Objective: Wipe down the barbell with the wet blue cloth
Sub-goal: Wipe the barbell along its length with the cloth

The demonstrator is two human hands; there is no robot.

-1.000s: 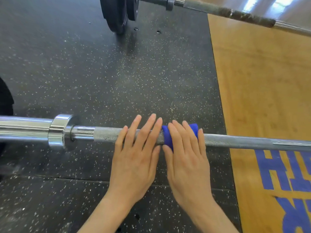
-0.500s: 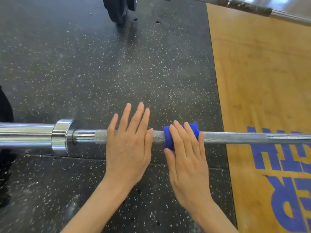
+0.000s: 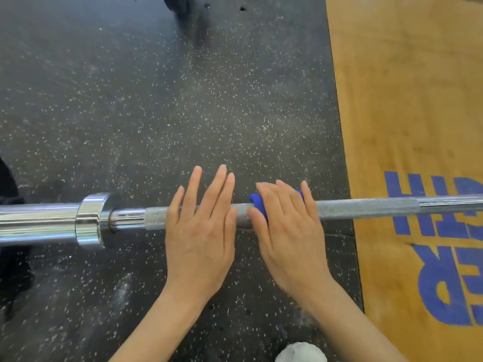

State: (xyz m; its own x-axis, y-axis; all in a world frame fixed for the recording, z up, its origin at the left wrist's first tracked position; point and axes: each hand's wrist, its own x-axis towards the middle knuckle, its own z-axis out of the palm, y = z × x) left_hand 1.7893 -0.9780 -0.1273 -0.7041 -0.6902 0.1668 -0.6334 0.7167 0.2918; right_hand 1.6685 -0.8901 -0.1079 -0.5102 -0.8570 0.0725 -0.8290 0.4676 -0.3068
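Black speckled rubber floor (image 3: 156, 100) w/ wood platform (image 3: 405, 100) alongside

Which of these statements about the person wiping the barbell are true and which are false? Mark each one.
1. The right hand presses the blue cloth onto the barbell with straight fingers. True.
2. The left hand holds the cloth. False: it lies flat on the bare bar.
3. The hands are over the knurled part of the bar. True.
4. The chrome collar is right of both hands. False: it is to their left.
5. The whole bar lies over the wooden platform. False: mostly over speckled black rubber flooring.
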